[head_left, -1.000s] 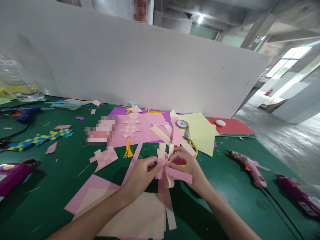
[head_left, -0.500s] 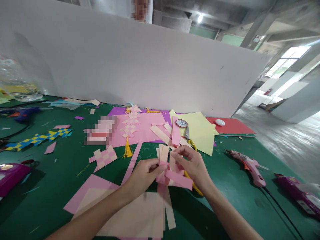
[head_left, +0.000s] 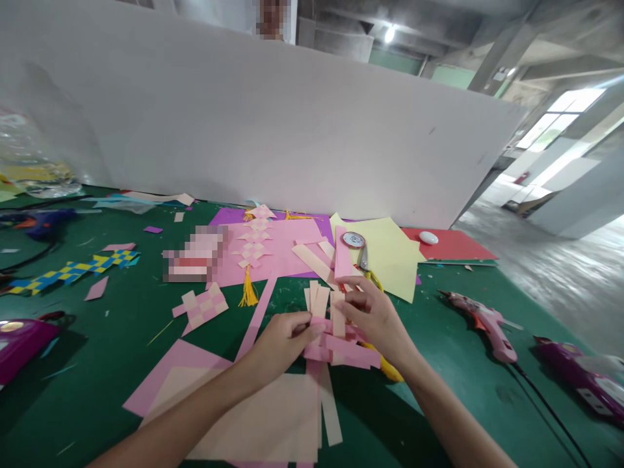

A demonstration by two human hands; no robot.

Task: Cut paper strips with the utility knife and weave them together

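My left hand (head_left: 283, 338) pinches the left edge of a small weave of pink and cream paper strips (head_left: 318, 354), held just above the table. My right hand (head_left: 373, 315) has its thumb and fingers closed at an upright cream paper strip (head_left: 338, 318) on the right of that weave. A loose pink end (head_left: 353, 353) sticks out to the right below my right fingers. Yellow-handled scissors (head_left: 364, 260) lie partly under my right hand. Beneath my left wrist is a stack of cream paper sheets (head_left: 244, 416).
A finished woven ornament with a yellow tassel (head_left: 249, 289) lies on pink paper ahead. Left of my hands is a small woven piece (head_left: 201, 305). A pink glue gun (head_left: 482, 322) and its cord lie at right. A white panel (head_left: 273, 123) stands across the table's back.
My right hand has shifted slightly, and the cream strip it touches now stands straighter and flatter against the weave. My left hand keeps its hold in the same place.
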